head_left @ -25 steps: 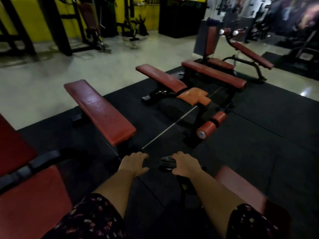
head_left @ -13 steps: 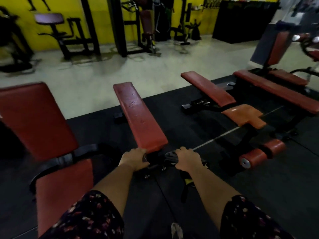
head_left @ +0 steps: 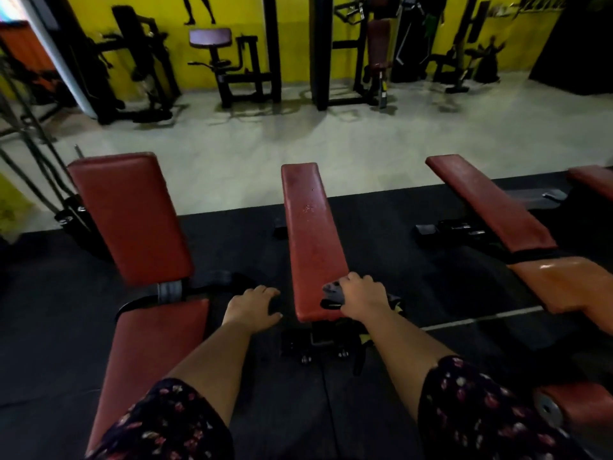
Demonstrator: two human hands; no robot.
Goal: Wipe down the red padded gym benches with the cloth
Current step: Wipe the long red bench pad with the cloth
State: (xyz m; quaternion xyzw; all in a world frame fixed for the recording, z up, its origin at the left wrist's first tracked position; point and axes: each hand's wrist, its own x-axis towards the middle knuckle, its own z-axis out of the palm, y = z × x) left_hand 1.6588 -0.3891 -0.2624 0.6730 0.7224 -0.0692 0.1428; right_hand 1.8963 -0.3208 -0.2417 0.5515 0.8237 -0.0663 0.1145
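Right grip (head_left: 361,298): fingers curled over dark cloth (head_left: 333,293), pressing it to near end of centre red bench (head_left: 311,234), apparently placed to begin a lengthwise wipe; left hand (head_left: 252,305) spread, empty, beside the pad, likely for balance

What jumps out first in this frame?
The long red bench running up the center, with the right hand gripping a dark cloth on its near end. The left hand hovers open just left of it. A bright yellow wall with dark machines fills the background.
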